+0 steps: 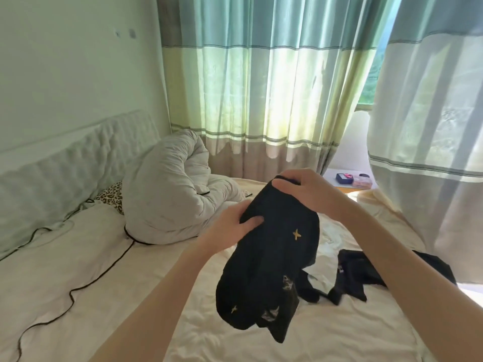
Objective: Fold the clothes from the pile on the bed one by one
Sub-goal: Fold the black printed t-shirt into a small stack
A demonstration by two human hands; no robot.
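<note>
1. Cream-white sheets cover the bed (78,270), which fills the lower half of the frame; a thin dark cable (86,282) snakes across its left side.
2. Striped green, pale yellow and grey curtains (261,87) hang across the upper centre and right, lit from behind.
3. Rolled up at centre left lies a pale grey duvet (167,194), with a leopard-print pillow (112,195) peeking out just to its left, against the padded headboard (65,163).
4. Held up at the centre of the frame, a black garment (271,270) with small yellow cross motifs hangs above the bed, its lower end drooping toward the sheet.
5. Lower right of it, a second black garment (366,273) lies crumpled on the bed, over a white cloth (332,236).
6. Pinching the hanging garment's top edge is the right hand (300,190), fingers curled over the fabric.
7. Just below and left, the left hand (232,229) grips the same garment's side, thumb pressed on the cloth.
8. Small items sit on a desk (337,180) at centre right, under the curtain.
</note>
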